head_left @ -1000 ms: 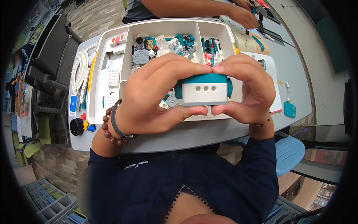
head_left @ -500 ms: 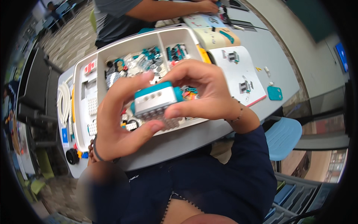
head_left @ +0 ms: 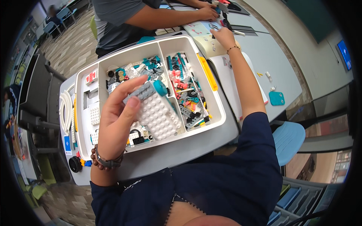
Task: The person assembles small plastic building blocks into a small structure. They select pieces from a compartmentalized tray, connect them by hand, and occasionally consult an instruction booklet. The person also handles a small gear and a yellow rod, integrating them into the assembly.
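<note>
Centre: our left hand (head_left: 117, 120) grips a white studded plastic block (head_left: 158, 118), grey studded end (head_left: 146, 91) already joined; multicoloured plastic bricks (head_left: 152, 63) lie loose. Upper right: our right hand (head_left: 224, 38), grip we cannot tell.

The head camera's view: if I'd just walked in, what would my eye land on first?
Probably the white studded block with grey and teal parts, held tilted in the person's left hand near the middle, over a white tray of small colourful bricks. Next, perhaps, the bright yellow strip on the tray's right side, and the right hand stretched out at the upper right, near another person's hand.
</note>
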A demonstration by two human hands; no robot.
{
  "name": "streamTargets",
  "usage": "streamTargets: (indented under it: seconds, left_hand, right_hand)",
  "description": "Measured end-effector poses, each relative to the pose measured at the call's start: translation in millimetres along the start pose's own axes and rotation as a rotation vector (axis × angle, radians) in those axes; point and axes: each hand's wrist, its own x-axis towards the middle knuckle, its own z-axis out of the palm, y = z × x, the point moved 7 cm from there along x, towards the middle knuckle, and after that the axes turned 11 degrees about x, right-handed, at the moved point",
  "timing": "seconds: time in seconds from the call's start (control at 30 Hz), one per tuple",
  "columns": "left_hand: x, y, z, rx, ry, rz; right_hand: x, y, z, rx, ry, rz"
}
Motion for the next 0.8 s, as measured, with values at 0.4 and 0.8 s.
streamTargets:
  seconds: [0.4, 0.8]
  left_hand:
    - [-1.8, -19.0, -0.4, -0.423, 0.001, -0.272]
    - [1.3, -8.5, 6.4, -0.092, -0.044, -0.076]
  right_hand:
    - [-9.7, -1.8, 25.8, 0.173, -0.024, -0.116]
    - [-254.1, -210.6, -70.9, 1.367, -0.651, -0.452]
